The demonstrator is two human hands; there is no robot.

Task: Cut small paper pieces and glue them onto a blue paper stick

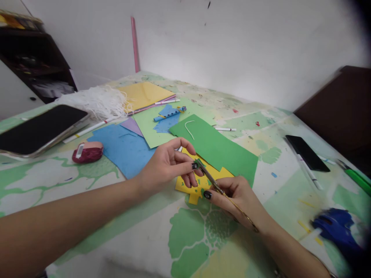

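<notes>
My right hand (237,197) is closed around a pair of scissors (212,178), whose blades point up and left. At the blade tips, the thumb and a finger of my left hand (171,162) pinch a small green paper piece (196,162), mostly hidden by the fingers. Beneath both hands lies a yellow sheet (182,185) with cut edges, strewn with tiny green scraps. A green sheet (223,143) extends behind it, carrying a curved white string (189,129). Left of my left hand is a blue sheet (116,144).
A rolled blue paper piece (169,114) with yellow bits lies farther back, near stacked coloured sheets (147,92) and tangled white string (95,100). At left are a dark tablet (43,127) and red eraser-like object (87,152). A phone (307,152) and blue glue gun (336,227) lie right.
</notes>
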